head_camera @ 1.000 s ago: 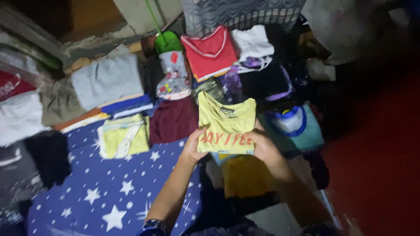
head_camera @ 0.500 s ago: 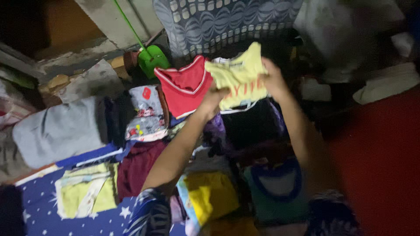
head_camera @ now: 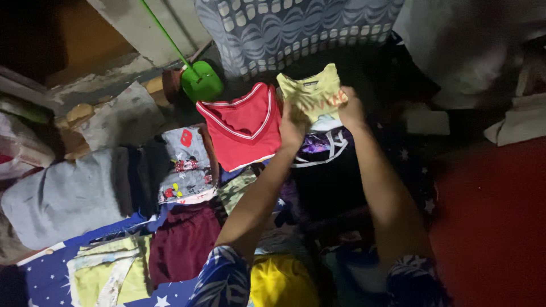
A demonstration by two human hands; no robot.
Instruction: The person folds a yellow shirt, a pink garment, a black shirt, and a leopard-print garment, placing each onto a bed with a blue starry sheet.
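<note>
Both arms reach far forward over piles of folded clothes. My left hand (head_camera: 292, 126) and my right hand (head_camera: 350, 108) press on the two lower corners of a folded yellow T-shirt (head_camera: 311, 96) with red print. The shirt lies flat on top of a stack of white and purple garments (head_camera: 319, 143), right beside a folded red shirt (head_camera: 244, 126) with white trim. Both hands grip the yellow shirt's edges.
A green dustpan (head_camera: 201, 81) on a long handle stands behind the red shirt. A grey patterned cushion (head_camera: 296, 28) lies at the back. Folded grey (head_camera: 62, 193), printed grey (head_camera: 185, 167), maroon (head_camera: 183, 241) and yellow (head_camera: 281, 281) clothes lie on a star-patterned blue sheet (head_camera: 45, 273). Red floor (head_camera: 495, 227) lies right.
The yellow shirt went from near my lap up and forward, then came down flat onto the far stack beside the red shirt. My view moved forward with it.
</note>
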